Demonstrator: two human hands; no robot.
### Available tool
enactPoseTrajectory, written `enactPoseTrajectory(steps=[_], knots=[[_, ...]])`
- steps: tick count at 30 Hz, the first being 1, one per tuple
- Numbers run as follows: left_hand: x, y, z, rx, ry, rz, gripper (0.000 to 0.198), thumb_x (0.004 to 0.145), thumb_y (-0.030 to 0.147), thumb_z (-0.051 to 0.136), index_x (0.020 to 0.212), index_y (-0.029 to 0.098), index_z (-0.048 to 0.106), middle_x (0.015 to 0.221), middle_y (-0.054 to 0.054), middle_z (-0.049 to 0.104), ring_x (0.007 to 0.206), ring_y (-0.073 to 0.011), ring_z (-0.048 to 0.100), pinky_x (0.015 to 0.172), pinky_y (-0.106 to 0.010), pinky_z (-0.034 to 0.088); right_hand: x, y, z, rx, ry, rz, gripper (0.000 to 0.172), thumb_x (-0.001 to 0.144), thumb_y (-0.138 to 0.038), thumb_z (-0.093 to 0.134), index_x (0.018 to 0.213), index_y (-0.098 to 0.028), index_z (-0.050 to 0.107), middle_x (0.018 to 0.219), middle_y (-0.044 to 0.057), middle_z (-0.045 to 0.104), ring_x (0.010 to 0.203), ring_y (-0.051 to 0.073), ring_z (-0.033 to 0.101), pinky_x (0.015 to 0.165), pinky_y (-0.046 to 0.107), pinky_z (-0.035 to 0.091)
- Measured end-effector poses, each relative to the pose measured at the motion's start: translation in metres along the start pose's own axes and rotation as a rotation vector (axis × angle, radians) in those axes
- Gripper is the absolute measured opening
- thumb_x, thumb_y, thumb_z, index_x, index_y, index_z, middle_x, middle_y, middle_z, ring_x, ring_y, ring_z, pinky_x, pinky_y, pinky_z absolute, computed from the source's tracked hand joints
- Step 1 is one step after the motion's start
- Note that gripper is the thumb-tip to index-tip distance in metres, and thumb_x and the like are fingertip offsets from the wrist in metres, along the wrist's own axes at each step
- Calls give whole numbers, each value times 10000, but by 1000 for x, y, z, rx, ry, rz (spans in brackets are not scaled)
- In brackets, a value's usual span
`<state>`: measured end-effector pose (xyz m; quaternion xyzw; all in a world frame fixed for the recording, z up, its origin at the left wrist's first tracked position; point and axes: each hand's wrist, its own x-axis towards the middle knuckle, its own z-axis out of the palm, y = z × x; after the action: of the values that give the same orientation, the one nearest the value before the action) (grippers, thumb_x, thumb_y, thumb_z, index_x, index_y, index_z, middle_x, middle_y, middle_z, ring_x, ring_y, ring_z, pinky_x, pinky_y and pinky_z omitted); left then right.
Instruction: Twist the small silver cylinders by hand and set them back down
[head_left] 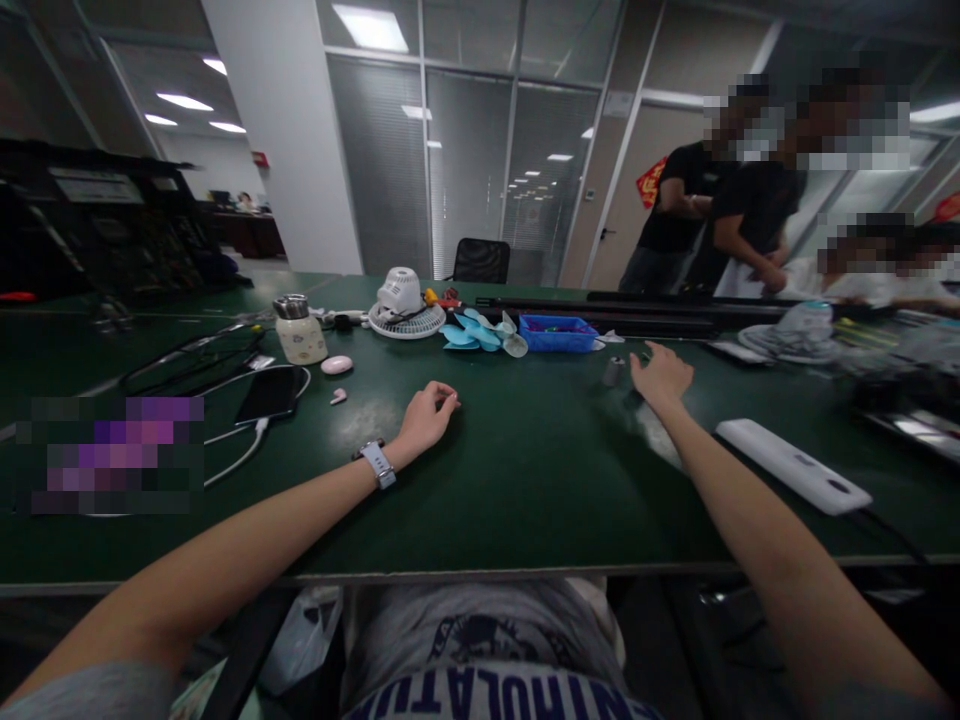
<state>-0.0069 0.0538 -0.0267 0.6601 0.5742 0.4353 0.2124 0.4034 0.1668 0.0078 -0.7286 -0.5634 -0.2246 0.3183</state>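
My left hand [430, 416] rests low over the green table, its fingers curled and the thumb and fingertips close together. Anything between them is too small to make out. My right hand [663, 376] reaches forward with fingers apart and nothing in them. Just left of its fingertips stands a small grey metal cylinder [613, 372], apart from the hand. Beyond my hands are a blue plastic basket [559, 334], light-blue fan blades [474, 332] and a white fan part with a round grille [406, 318]. A pale pink earbud [339, 397] lies left of my left hand, near its pink case [337, 365].
To the left stand a cream bottle [301, 332] and a phone [268, 395] with a white cable. A white power strip [793, 464] lies beside my right forearm. Long black bars [645, 318] run along the back. People stand and sit beyond the table at right.
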Motion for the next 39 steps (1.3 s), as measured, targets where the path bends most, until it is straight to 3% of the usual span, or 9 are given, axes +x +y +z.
enactPoseTrajectory(steps=[6, 10, 13, 15, 19, 23, 29, 34, 39], knots=[[0, 1, 0, -2, -13, 9, 194, 887, 369, 486, 976, 203, 531, 983, -97, 740, 974, -238, 689, 855, -387, 495, -4, 24, 3, 43, -302, 163, 483, 838, -417, 590, 1260, -182, 592, 1106, 176, 669, 1000, 312, 627, 799, 390, 450], [1, 1, 1, 0, -4, 8, 169, 884, 340, 492, 966, 199, 535, 959, -92, 743, 964, -236, 693, 848, -378, 496, -1, 12, -5, 90, -206, 143, 406, 838, -344, 592, 1205, -173, 617, 1077, 160, 685, 997, 306, 631, 851, 412, 442], [1, 1, 1, 5, -6, 6, 165, 885, 337, 493, 968, 202, 542, 954, -86, 743, 960, -237, 692, 837, -379, 495, -10, -27, -19, 262, -57, 7, 408, 841, -344, 592, 1209, -170, 610, 1070, 136, 693, 994, 291, 634, 891, 429, 438], [0, 2, 0, 5, 1, 15, 164, 884, 332, 499, 973, 203, 548, 959, -83, 740, 959, -235, 688, 834, -378, 493, -28, -65, -34, 470, -52, -142, 400, 832, -362, 613, 1191, -187, 621, 1062, 105, 699, 964, 264, 641, 877, 400, 456], [-6, 10, -4, 9, 21, 92, 170, 872, 326, 535, 983, 199, 561, 974, -75, 724, 956, -224, 671, 840, -376, 488, -85, -138, -68, 847, -329, -544, 426, 845, -376, 626, 1234, -205, 605, 957, 46, 716, 838, 195, 656, 824, 347, 479], [-15, 26, -8, 1, 64, 243, 217, 878, 372, 556, 1009, 199, 570, 1009, -72, 696, 988, -216, 643, 864, -380, 487, -126, -173, -87, 893, -467, -774, 490, 846, -353, 649, 1315, -249, 553, 1069, 37, 708, 906, 192, 650, 933, 399, 419], [-23, 40, -7, -167, 47, 326, 399, 818, 381, 662, 1126, 202, 482, 1078, -77, 683, 1029, -198, 664, 936, -380, 489, -143, -177, -73, 916, -503, -827, 778, 832, -320, 658, 1503, -306, 264, 1439, 61, 485, 1078, 205, 601, 975, 399, 417], [-23, 42, -2, -222, 4, 277, 606, 738, 361, 745, 1222, 217, 411, 1102, -97, 679, 1025, -221, 684, 906, -389, 519, -149, -178, -67, 922, -535, -755, 884, 825, -327, 660, 1539, -285, 139, 1388, 79, 530, 1061, 215, 616, 993, 420, 424], [-17, 45, 0, -277, 85, 264, 561, 744, 356, 736, 1190, 211, 428, 958, -70, 721, 999, -211, 689, 903, -385, 524, -153, -178, -69, 922, -554, -692, 923, 820, -342, 663, 1544, -298, 92, 1248, 79, 627, 1081, 244, 620, 999, 481, 422]])
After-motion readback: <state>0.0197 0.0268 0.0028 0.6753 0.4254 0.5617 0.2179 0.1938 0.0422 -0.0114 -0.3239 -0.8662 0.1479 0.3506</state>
